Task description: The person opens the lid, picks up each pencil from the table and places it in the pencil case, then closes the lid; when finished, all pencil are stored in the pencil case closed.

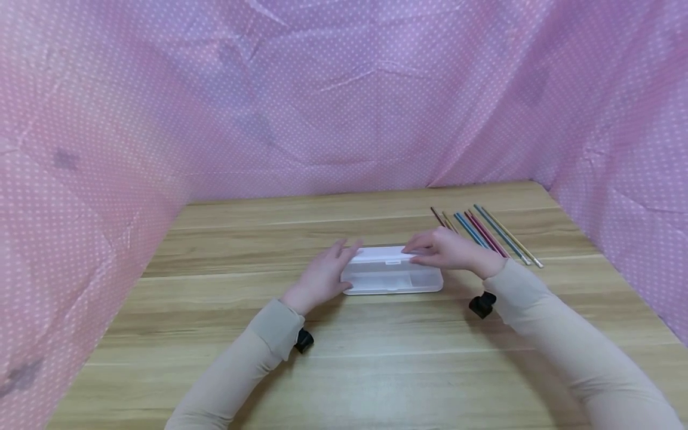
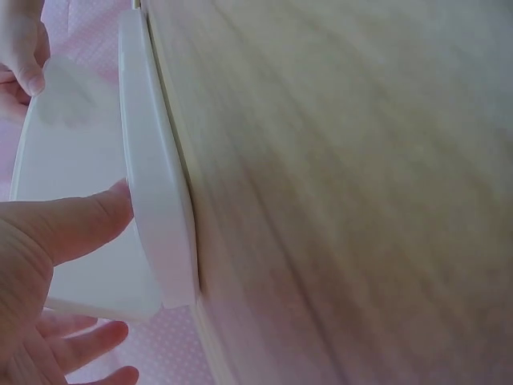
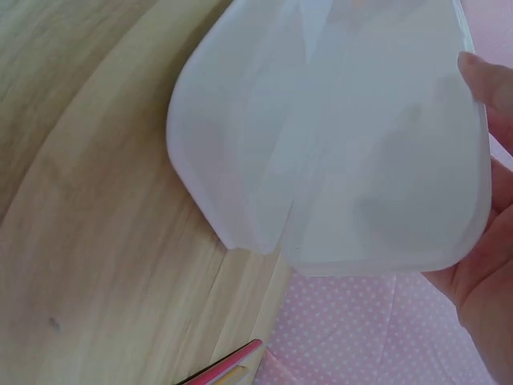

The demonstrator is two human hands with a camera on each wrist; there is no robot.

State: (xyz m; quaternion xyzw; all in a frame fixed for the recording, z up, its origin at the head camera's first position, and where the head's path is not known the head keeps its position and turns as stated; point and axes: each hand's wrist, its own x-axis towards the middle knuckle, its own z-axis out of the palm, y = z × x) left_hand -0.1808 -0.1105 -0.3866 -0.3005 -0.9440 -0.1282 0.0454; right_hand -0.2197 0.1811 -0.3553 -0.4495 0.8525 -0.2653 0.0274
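A translucent white plastic pencil case [image 1: 391, 282] lies on the table with its lid [image 1: 376, 254] raised at the back. My right hand [image 1: 448, 251] pinches the right part of the lid's edge between thumb and fingers; the right wrist view shows the thumb [image 3: 483, 80] on the lid's inner edge. At the case's left end is my left hand [image 1: 322, 275]. Its thumb [image 2: 88, 220] touches the case's front rim, while the other fingers stretch out loosely past the lid's left end. Inside the case a small divider shows.
Several coloured pencils [image 1: 494, 233] lie side by side behind and right of my right hand, partly covered by it. The wooden table [image 1: 387, 352] meets a pink dotted cloth [image 1: 322, 119] at the back and sides.
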